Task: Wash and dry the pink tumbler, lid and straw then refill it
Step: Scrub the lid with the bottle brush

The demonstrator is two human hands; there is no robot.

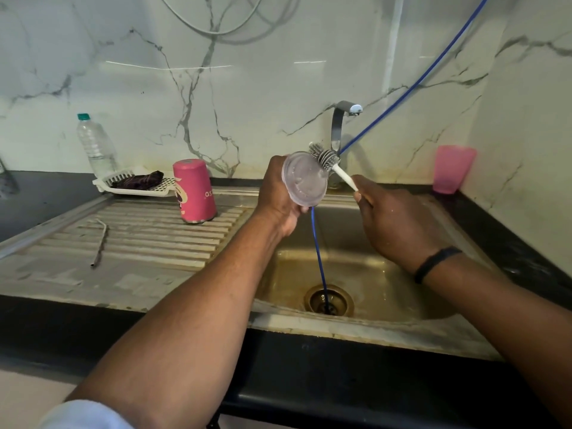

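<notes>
My left hand grips the clear round lid by its edge above the sink. My right hand holds the white handle of a grey bottle brush, whose bristles lie against the lid's upper rim. The pink tumbler stands upside down on the ribbed draining board. A metal straw lies flat on the board, to the left of the tumbler.
The steel sink has a drain with a blue hose running into it. A faucet rises behind the lid. A pink cup stands at the right, a white tray with a dark cloth and a water bottle at the left.
</notes>
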